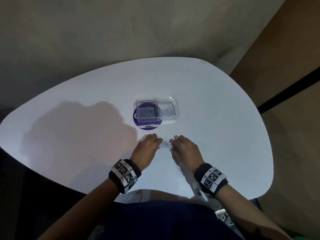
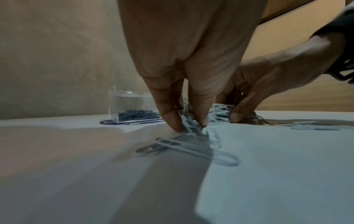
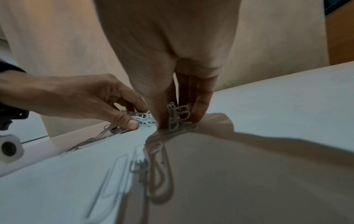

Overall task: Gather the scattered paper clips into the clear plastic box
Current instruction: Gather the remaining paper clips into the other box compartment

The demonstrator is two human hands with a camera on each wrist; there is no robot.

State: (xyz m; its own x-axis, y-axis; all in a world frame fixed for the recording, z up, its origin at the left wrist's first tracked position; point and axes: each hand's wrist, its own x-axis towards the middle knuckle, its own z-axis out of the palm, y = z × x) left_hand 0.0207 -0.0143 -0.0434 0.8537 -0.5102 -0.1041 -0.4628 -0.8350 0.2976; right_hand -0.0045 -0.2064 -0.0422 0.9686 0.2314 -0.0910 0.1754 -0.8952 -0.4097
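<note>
Lying between both hands (image 1: pixel 166 146); paper clips (image 1: pixel 165 144), box (image 1: pixel 156 110) beyond

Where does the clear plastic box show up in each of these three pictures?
Head view: the box stands at the centre of the table, beyond both hands, clips in both compartments.
Left wrist view: the box is left of centre, behind the left hand's fingers.
Right wrist view: not in it.
Shared landmark: the clip pile between the two hands, also at and.
</note>
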